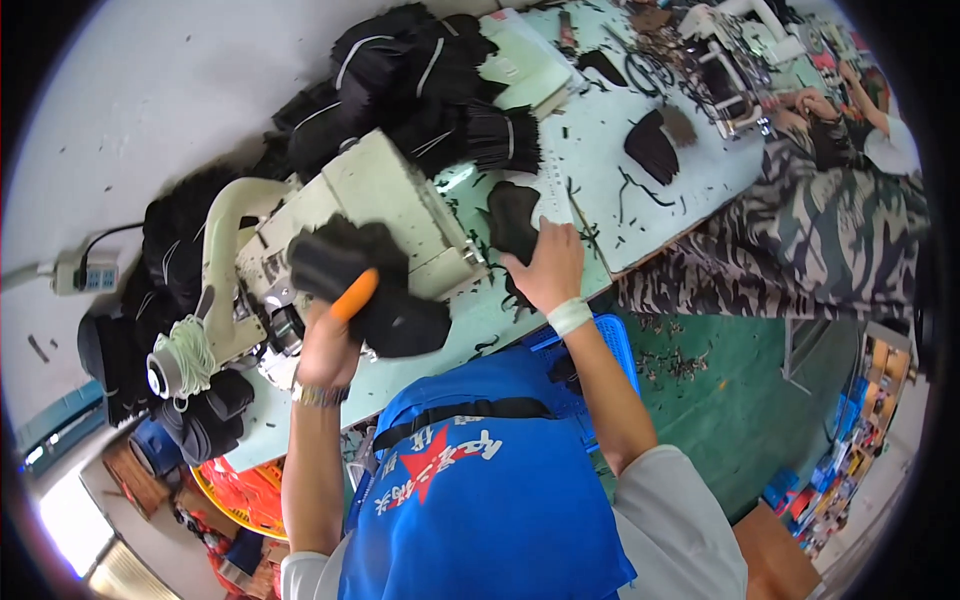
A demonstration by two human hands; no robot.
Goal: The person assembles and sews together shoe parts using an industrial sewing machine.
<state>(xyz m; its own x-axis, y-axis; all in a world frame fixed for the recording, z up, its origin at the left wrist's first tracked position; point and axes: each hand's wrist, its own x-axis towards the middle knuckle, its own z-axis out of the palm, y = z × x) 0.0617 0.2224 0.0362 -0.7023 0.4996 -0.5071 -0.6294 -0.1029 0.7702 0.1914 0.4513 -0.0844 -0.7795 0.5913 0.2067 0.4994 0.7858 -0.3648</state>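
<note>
My left hand [328, 348] is closed on a bundle of black fabric pieces [400, 318], held in front of the cream sewing machine [375, 195]. A bright orange, finger-shaped thing [355, 294] shows at that hand; whether it is a thumb cover or a handle I cannot tell. The bundle is slightly blurred. On the pale table [600, 130], my right hand [552, 268] is at the lower edge of a curved black fabric piece [515, 212], its thumb spread away from the fingers. A white band circles the right wrist.
Stacked black pieces [400, 70] lie behind the machine. A cone of pale thread [185, 362] stands at its left. Scissors [648, 75] and scraps lie at the far right, near another person's hands [812, 105] and machine. A blue basket [615, 350] sits below the table edge.
</note>
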